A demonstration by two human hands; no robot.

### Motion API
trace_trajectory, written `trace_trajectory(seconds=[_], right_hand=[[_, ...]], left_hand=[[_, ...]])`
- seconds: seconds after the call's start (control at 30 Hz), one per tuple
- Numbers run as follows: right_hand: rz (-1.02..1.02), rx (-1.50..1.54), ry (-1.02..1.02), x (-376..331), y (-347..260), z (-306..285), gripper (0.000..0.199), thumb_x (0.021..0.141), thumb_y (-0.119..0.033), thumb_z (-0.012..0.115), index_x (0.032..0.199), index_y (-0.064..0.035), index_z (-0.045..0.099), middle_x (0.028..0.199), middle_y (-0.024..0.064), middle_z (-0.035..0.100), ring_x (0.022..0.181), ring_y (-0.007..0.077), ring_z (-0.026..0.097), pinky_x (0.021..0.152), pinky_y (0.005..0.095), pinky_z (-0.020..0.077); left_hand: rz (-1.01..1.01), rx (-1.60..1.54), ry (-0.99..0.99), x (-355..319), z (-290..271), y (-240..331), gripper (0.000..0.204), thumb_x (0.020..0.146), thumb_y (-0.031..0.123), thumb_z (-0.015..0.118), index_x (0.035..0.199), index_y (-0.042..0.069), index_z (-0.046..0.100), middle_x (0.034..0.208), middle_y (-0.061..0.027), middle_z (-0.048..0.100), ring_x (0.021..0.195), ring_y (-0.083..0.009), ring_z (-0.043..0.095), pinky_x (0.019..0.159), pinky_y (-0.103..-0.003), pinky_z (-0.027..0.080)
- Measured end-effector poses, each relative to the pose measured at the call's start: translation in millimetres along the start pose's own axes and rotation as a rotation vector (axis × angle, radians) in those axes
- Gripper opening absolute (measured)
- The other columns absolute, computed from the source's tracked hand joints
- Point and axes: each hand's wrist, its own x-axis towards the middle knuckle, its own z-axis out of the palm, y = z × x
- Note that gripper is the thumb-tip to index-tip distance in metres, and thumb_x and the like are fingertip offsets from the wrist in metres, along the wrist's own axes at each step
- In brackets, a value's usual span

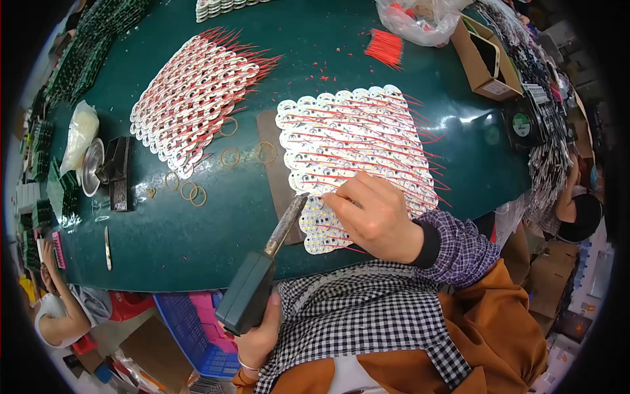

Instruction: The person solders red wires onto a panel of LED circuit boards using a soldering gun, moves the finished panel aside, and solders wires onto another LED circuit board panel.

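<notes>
My left hand [261, 335] is wrapped round the dark green handle of a soldering iron [248, 289]. Its metal tip reaches the left edge of a panel of round white LED boards [348, 141], lying on a brown board [270, 148]. Thin red wires run across most of the panel and stick out past its right side. Over the panel's lower part, my right hand [374, 213] has thumb and fingers pinched together close to the iron's tip. Whatever is between those fingertips is too small to make out. Bare boards show below the tip.
Another wired panel [197, 98] lies at the left, with rubber bands [193, 192] near it. A black stand [119, 174], metal dish [92, 167] and knife [107, 248] lie farther left. Cut red wires [384, 48], a plastic bag [420, 20] and cardboard box [482, 62] are at the back right.
</notes>
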Motion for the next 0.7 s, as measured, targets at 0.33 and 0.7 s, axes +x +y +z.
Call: trace_trajectory(seconds=[0.33,0.7], right_hand=[[-0.008,-0.044,-0.002,1.6,-2.7,4.3,0.016,0.072,-0.007,0.063,0.088,-0.0026,0.064,0.078,0.0056,0.053,0.075,0.0201,0.057,0.061,0.0320,0.0477],[-0.014,-0.054,-0.020,2.1,-1.0,4.1,0.013,0.073,-0.007,0.062,0.084,-0.0032,0.062,0.077,0.0058,0.052,0.073,0.0201,0.056,0.059,0.0322,0.0477]], left_hand=[[0.008,0.008,-0.001,-1.5,1.9,-8.2,0.026,0.085,-0.006,0.069,0.111,-0.005,0.064,0.091,-0.0081,0.066,0.062,-0.0097,0.058,0.053,-0.023,0.047],[-0.005,-0.046,0.103,-8.0,5.3,-16.5,0.021,0.083,-0.008,0.070,0.103,-0.006,0.063,0.083,-0.0079,0.064,0.059,-0.0113,0.058,0.051,-0.024,0.046]])
